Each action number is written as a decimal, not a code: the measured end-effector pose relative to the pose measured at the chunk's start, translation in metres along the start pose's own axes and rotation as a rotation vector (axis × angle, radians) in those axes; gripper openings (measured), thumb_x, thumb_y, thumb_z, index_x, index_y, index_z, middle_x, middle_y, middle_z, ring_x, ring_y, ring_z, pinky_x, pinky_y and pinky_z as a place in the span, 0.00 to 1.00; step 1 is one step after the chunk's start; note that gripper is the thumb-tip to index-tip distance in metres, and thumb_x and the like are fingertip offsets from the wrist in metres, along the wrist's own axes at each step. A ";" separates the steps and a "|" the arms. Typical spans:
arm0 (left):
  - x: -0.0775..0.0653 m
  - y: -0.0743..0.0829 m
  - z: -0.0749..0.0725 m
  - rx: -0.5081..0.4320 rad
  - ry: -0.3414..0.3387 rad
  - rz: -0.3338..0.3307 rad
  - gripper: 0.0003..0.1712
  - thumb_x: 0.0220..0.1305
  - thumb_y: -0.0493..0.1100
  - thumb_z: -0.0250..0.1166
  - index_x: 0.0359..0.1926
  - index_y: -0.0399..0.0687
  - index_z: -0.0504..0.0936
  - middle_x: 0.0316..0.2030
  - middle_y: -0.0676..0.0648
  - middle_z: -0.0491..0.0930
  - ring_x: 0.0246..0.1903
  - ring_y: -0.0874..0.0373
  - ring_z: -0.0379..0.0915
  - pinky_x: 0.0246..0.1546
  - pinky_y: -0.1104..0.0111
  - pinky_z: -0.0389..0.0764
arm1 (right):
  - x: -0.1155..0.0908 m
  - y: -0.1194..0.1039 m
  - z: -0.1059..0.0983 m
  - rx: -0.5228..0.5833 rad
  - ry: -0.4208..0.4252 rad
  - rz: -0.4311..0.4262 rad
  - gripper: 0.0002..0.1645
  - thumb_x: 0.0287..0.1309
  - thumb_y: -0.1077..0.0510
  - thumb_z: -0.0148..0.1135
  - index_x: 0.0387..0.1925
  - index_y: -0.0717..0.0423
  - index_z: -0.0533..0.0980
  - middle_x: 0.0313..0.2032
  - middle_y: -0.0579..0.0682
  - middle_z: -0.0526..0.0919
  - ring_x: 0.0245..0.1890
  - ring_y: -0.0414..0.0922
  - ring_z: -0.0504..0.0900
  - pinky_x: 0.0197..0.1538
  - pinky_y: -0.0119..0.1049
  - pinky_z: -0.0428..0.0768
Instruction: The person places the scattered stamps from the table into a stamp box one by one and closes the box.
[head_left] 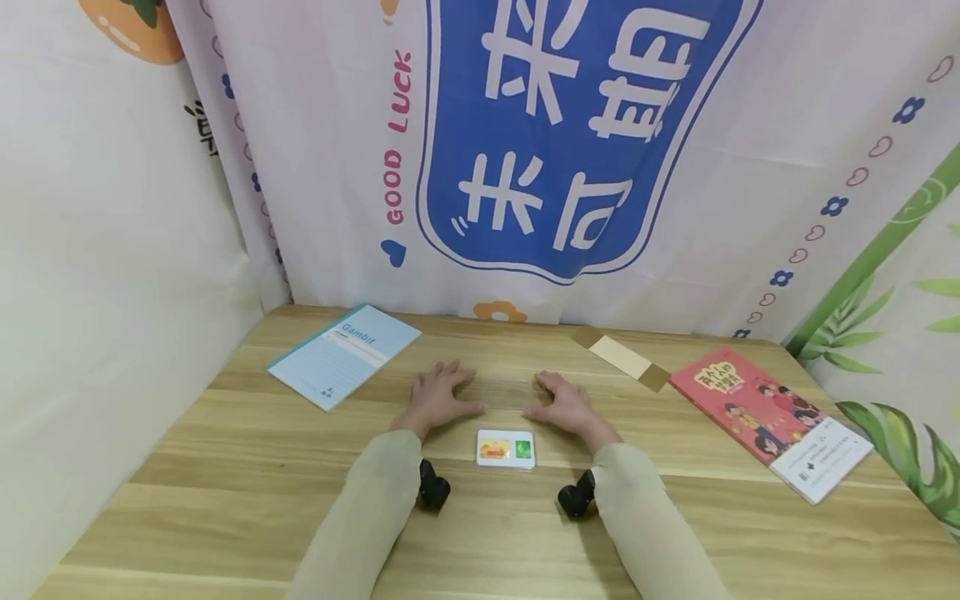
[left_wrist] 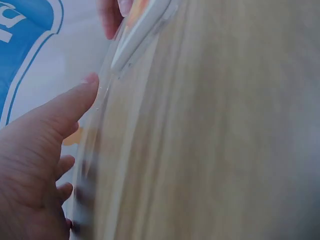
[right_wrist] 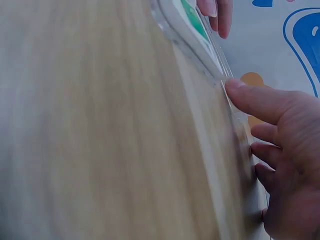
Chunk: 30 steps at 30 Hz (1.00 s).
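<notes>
A clear plastic lid or tray lies on the wooden table, between both hands. My left hand rests at its left end, thumb tip by the near corner and fingers spread toward the far side. At the right end, my right hand mirrors this, its thumb stretched along the clear edge. Neither hand has its fingers curled round anything. Just nearer to me sits a small white case with an orange picture and a green one on top; parts of it also show in both wrist views.
A light blue notebook lies at the back left. Behind the right hand is a brown and cream strip, with a red illustrated book at the right. A printed cloth hangs along the table's back edge.
</notes>
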<state>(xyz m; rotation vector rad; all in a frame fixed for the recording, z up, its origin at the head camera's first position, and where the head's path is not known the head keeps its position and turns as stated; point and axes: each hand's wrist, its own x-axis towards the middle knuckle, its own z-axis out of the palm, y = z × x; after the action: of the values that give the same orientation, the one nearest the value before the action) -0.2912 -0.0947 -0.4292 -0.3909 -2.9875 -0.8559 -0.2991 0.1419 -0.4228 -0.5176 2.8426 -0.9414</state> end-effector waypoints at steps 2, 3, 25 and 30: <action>0.002 0.001 0.001 0.018 -0.025 -0.021 0.43 0.42 0.67 0.61 0.59 0.56 0.66 0.63 0.42 0.49 0.61 0.43 0.35 0.55 0.46 0.33 | 0.001 0.000 0.000 -0.036 -0.009 -0.009 0.41 0.45 0.45 0.62 0.58 0.58 0.62 0.61 0.57 0.55 0.61 0.54 0.48 0.55 0.59 0.34; 0.004 0.002 0.001 0.028 -0.035 -0.029 0.42 0.42 0.68 0.60 0.59 0.57 0.65 0.63 0.41 0.48 0.61 0.43 0.34 0.54 0.46 0.32 | 0.001 -0.001 0.001 -0.046 -0.012 -0.008 0.41 0.45 0.44 0.62 0.58 0.58 0.62 0.61 0.57 0.54 0.61 0.54 0.47 0.55 0.59 0.34; -0.026 0.008 -0.004 -0.148 -0.007 0.109 0.36 0.47 0.60 0.62 0.56 0.50 0.69 0.60 0.42 0.57 0.60 0.43 0.44 0.55 0.47 0.38 | -0.030 -0.007 0.005 0.351 0.027 -0.038 0.39 0.43 0.52 0.66 0.56 0.61 0.64 0.57 0.56 0.64 0.59 0.53 0.56 0.58 0.48 0.52; -0.042 0.013 -0.004 -0.194 0.013 0.171 0.34 0.50 0.56 0.61 0.56 0.45 0.69 0.58 0.40 0.59 0.58 0.44 0.49 0.55 0.47 0.42 | -0.045 -0.010 0.004 0.361 0.027 -0.055 0.38 0.41 0.51 0.67 0.54 0.61 0.66 0.55 0.57 0.66 0.57 0.53 0.58 0.57 0.48 0.53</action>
<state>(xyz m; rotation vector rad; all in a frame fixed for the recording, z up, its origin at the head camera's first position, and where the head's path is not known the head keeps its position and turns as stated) -0.2474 -0.0958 -0.4224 -0.6309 -2.8150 -1.1263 -0.2532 0.1475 -0.4201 -0.5427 2.6009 -1.4396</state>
